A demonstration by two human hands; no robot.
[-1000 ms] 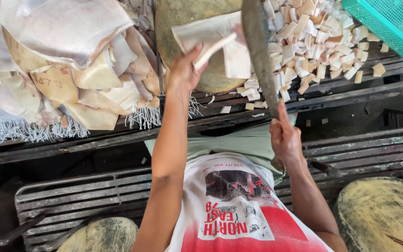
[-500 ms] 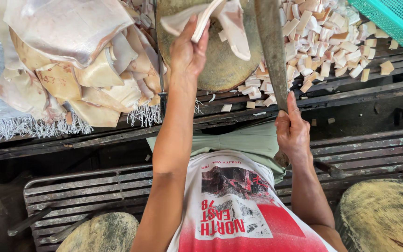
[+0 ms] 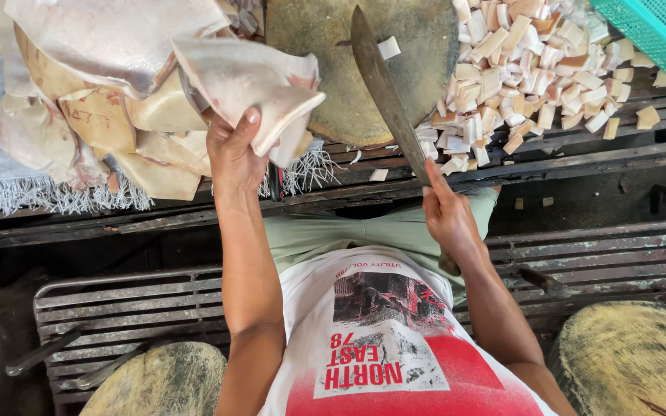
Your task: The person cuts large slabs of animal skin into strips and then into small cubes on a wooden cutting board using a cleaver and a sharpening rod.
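Note:
My left hand (image 3: 233, 154) grips a large pale slab of pork skin (image 3: 248, 81) at the edge of a heap of similar slabs (image 3: 102, 92) on the left. My right hand (image 3: 449, 219) holds the handle of a long cleaver (image 3: 383, 92), index finger laid along the blade's spine. The blade points away from me over a round wooden chopping block (image 3: 325, 77), where a single small white piece (image 3: 388, 48) lies. Right of the block lies a pile of small cut cubes (image 3: 526, 69).
A teal plastic basket (image 3: 657, 31) sits at the top right corner. The bench is made of dark wooden slats (image 3: 580, 166), with a metal grate (image 3: 132, 308) lower down. Two more round blocks (image 3: 634, 362) flank my body at the bottom.
My left hand has moved left from the chopping block to the heap and now holds a larger slab. The cleaver has tilted down over the block, which now holds just one small piece.

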